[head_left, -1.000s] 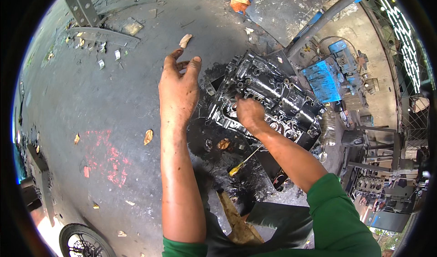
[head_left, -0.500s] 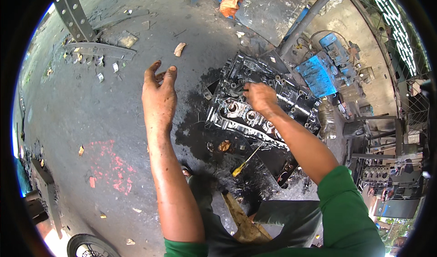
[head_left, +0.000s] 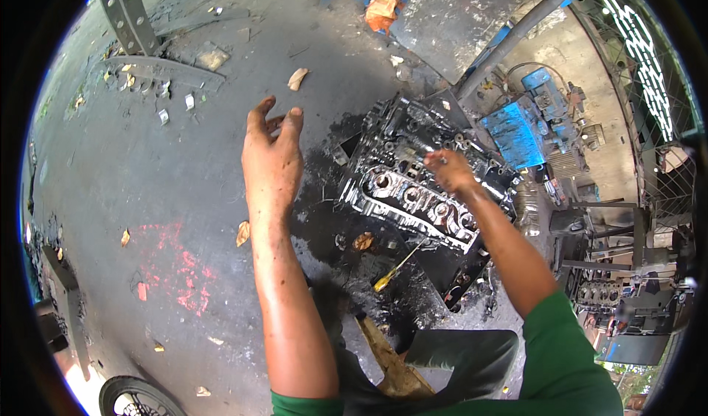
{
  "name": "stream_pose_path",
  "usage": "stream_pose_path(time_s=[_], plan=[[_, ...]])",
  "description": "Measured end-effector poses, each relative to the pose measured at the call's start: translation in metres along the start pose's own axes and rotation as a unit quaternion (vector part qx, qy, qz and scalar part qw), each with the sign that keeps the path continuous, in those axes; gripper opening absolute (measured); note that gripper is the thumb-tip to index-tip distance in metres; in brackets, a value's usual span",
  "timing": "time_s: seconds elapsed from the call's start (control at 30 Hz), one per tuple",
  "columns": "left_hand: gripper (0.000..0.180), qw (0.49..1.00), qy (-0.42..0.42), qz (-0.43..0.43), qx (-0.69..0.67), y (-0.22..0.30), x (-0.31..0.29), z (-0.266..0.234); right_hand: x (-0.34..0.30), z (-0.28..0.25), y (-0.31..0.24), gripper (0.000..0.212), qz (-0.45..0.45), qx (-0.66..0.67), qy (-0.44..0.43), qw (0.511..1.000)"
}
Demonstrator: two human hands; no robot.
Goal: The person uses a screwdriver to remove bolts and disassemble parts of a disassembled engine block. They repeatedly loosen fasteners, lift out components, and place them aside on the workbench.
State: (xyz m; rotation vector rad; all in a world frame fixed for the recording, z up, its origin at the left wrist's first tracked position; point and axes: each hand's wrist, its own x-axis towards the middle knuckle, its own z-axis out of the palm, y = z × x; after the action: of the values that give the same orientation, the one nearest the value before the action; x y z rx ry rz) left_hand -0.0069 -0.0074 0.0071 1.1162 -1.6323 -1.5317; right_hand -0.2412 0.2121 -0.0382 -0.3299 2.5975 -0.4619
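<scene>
Engine cylinder head (head_left: 413, 195) lay on the oil-blackened concrete floor (head_left: 147, 195), right of centre in the head view, its long side running from upper left to lower right, with the round valve pockets showing wet and shiny along its near edge.

Your right hand (head_left: 451, 171) rested on the top face of that casting, toward its far side, the forearm crossing over its lower right corner. The fingers (head_left: 436, 158) were curled in around a small metal part; whether that part was gripped free or remained seated in the casting could not be told, as the knuckles hid it.

Your left hand (head_left: 271, 161) was held in the air over the floor, just beside the casting's left end and clear of it. The hand was open, fingers spread and slightly bent, thumb apart, and it held nothing. Both the hand and forearm were smeared with grease.

A screwdriver with a yellow handle (head_left: 394, 272) lay on the oily patch just below the casting, between your two forearms, touched by neither hand. A dry leaf (head_left: 363, 240) sat beside it. A blue machine unit (head_left: 516, 132) stood near the casting's far right end, and a grey pipe (head_left: 516, 36) slanted past above it. A perforated steel bar (head_left: 129, 10) stood well apart at upper left. A tyre (head_left: 133, 397) showed at the lower left rim.
</scene>
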Motion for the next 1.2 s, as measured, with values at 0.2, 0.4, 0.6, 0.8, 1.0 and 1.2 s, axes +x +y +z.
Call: stream_pose_path(time_s=[0.2,0.4,0.6,0.8,1.0,1.2], plan=[[0.056,0.999,-0.021,0.016,-0.017,0.0,-0.008,0.014,0.008,0.026,-0.003,0.031,0.076,0.081,-0.071,0.991],[0.053,1.0,0.007,-0.008,-0.003,0.002,-0.014,0.001,0.004,-0.011,-0.015,0.032,-0.104,-0.189,0.05,0.975],[0.057,0.999,-0.04,-0.002,-0.035,0.005,-0.01,0.022,0.016,-0.043,-0.012,0.03,-0.021,-0.052,-0.09,0.994],[0.059,1.0,-0.014,0.019,-0.01,0.004,-0.01,0.021,0.021,-0.021,0.026,0.019,0.03,0.406,-0.237,0.882],[0.058,0.998,-0.06,0.013,-0.012,0.007,-0.011,0.029,0.009,0.029,0.012,0.032,-0.114,0.155,0.043,0.98],[0.057,1.0,-0.015,0.003,-0.014,0.005,-0.01,0.019,-0.012,0.083,0.009,0.03,-0.211,0.012,0.253,0.944]])
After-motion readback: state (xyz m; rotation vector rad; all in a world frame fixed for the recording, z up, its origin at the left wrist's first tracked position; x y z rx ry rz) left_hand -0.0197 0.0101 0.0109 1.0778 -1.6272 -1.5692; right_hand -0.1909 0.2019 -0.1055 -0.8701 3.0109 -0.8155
